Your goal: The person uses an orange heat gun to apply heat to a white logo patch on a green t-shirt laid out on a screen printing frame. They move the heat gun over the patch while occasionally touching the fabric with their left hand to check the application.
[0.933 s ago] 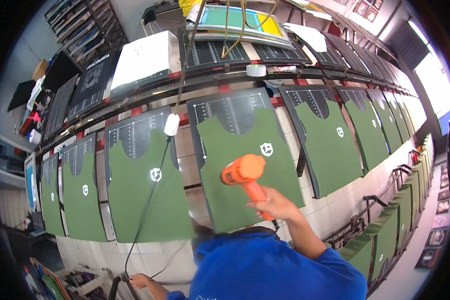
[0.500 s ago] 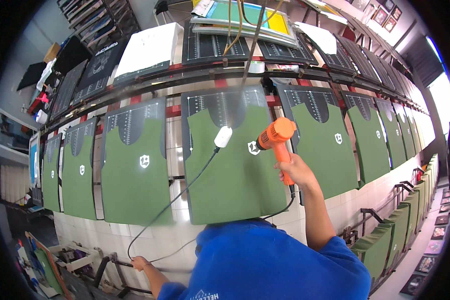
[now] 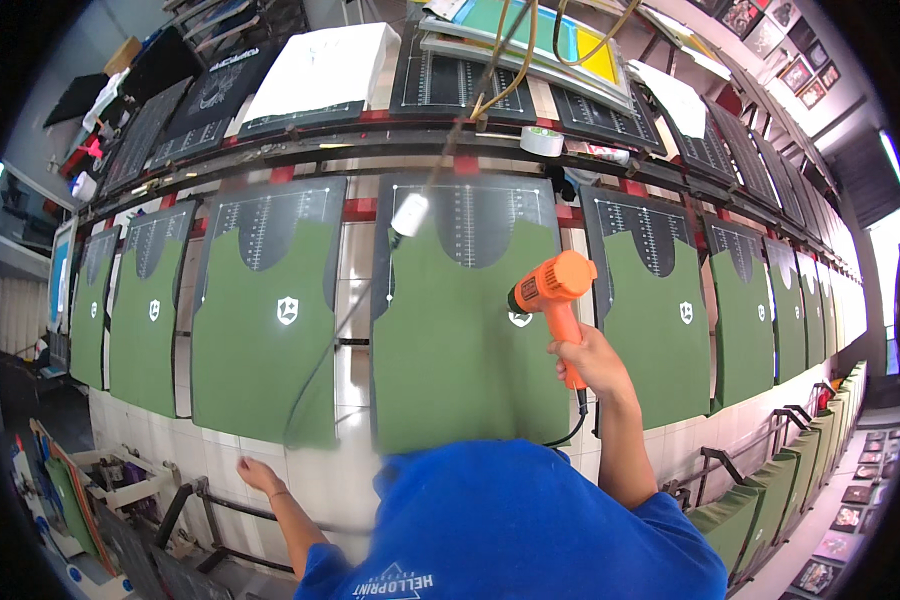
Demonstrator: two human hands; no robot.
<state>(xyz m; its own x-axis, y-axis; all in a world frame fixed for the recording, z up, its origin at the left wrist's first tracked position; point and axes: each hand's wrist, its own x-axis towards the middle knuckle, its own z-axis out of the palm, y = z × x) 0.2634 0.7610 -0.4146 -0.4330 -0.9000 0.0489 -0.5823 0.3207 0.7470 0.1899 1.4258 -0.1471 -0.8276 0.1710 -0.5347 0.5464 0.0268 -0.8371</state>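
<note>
My right hand [image 3: 598,362] grips the handle of an orange heat gun [image 3: 558,283]. Its dark nozzle points left, just over the white shield print [image 3: 520,318] on a green shirt panel [image 3: 450,370], partly covering the print. The panel lies flat on a dark board [image 3: 375,215] with white ruler marks. A white power socket [image 3: 410,215] hangs blurred above the board's upper left, with a dark cable [image 3: 342,335] running down from it toward my left hand [image 3: 260,475]. That hand is held out at lower left, fingers drawn together; whether the cable passes through them is too blurred to tell.
More green panels with shield prints lie on boards to the left [image 3: 260,370] and right [image 3: 660,350]. Behind runs a dark rail [image 3: 300,150], with a tape roll [image 3: 541,141], a white shirt [image 3: 320,65] and stacked screen frames [image 3: 530,60]. Green-covered boards [image 3: 770,490] stand at lower right.
The socket and cable have swung left. My left hand has moved up and slightly left. The heat gun stays in my right hand, its nozzle now covering part of the print; the view has shifted.
</note>
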